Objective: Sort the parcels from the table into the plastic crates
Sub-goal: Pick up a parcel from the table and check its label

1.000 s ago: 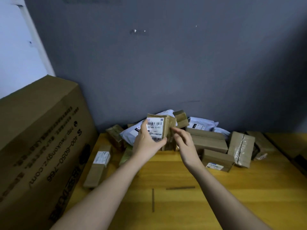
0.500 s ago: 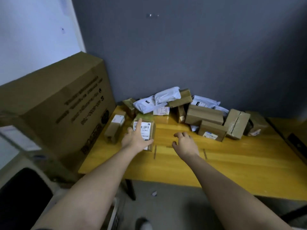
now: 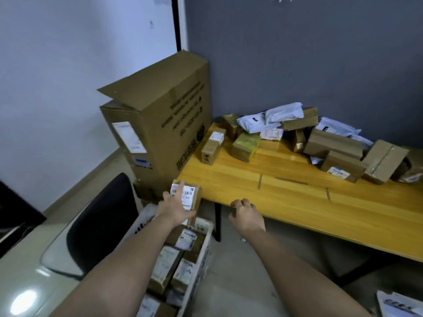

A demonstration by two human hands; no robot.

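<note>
A: Off the surface's (image 3: 263, 191) near-left corner, a small labelled parcel (image 3: 186, 197) is being held over the white crate (image 3: 204, 250). The left hand (image 3: 176, 208) is curled round it; the label faces up.

B: So a drop-off step, probably. What's the right hand (image 3: 246, 215) doing?

A: Nothing is held. Its fingers are loosely curled at the surface edge.

B: Crate looks pretty full already, so a gap probably has to be picked before it's lowered and let go.

A: Yep, and plenty is left in the pile (image 3: 309, 136) by the wall.
</note>
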